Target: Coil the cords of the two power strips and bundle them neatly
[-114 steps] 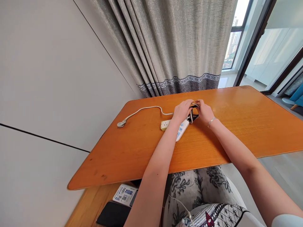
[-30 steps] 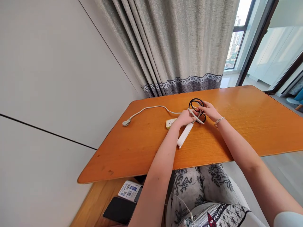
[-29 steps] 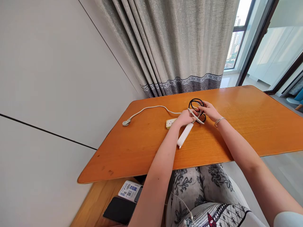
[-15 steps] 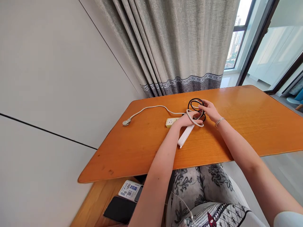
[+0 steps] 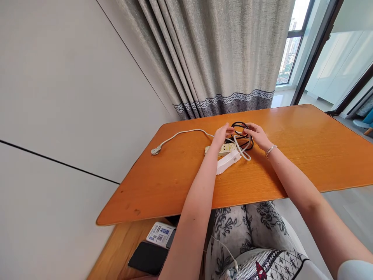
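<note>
Nearest on the wooden table, a white power strip; behind it, a cream power strip. Beyond, the left hand, loosely extended, contact unclear, faces the right hand, which pinches a coiled black cable.

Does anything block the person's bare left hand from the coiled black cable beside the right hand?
Nothing visible does. The left hand is right beside the coiled black cable; whether they touch is unclear. The cream rectangular plastic power strip lies nearer the person, outside that short path.
</note>
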Demonstrator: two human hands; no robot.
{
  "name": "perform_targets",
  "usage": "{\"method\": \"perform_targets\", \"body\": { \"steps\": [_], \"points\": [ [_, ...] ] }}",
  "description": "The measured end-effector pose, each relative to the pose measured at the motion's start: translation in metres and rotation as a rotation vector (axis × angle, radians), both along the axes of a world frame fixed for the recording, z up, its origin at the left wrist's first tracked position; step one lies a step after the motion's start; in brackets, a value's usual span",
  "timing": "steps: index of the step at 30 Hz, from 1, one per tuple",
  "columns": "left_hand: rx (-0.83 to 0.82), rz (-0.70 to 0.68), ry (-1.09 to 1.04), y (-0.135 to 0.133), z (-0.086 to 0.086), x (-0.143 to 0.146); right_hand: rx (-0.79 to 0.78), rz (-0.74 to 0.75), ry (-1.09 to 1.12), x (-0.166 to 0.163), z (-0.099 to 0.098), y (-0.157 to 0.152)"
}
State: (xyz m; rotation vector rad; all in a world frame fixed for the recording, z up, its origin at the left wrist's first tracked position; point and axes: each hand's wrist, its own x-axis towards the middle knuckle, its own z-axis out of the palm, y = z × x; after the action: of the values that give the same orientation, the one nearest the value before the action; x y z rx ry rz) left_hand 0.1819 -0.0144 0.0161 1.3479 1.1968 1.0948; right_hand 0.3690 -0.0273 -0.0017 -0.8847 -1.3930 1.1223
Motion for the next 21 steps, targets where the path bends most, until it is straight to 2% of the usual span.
{"method": "perform_targets", "body": {
  "steps": [6, 14, 18, 21],
  "points": [
    [0.130, -0.156, 0.329, 0.001, -0.011, 0.000, 0.027, -0.096, 0.220, -0.003, -0.004, 0.007],
    [0.147, -0.393, 0.280, 0.000, -0.013, 0.005, -0.048, -0.116, 0.423, 0.006, -0.007, 0.015],
    [0.168, -0.388, 0.326, -0.004, -0.012, 0.004, -0.087, -0.131, 0.387, 0.012, -0.009, 0.020],
    [0.146, -0.444, 0.351, -0.009, -0.010, 0.002, -0.065, -0.235, 0.267, 0.017, -0.010, 0.022]
  ]
}}
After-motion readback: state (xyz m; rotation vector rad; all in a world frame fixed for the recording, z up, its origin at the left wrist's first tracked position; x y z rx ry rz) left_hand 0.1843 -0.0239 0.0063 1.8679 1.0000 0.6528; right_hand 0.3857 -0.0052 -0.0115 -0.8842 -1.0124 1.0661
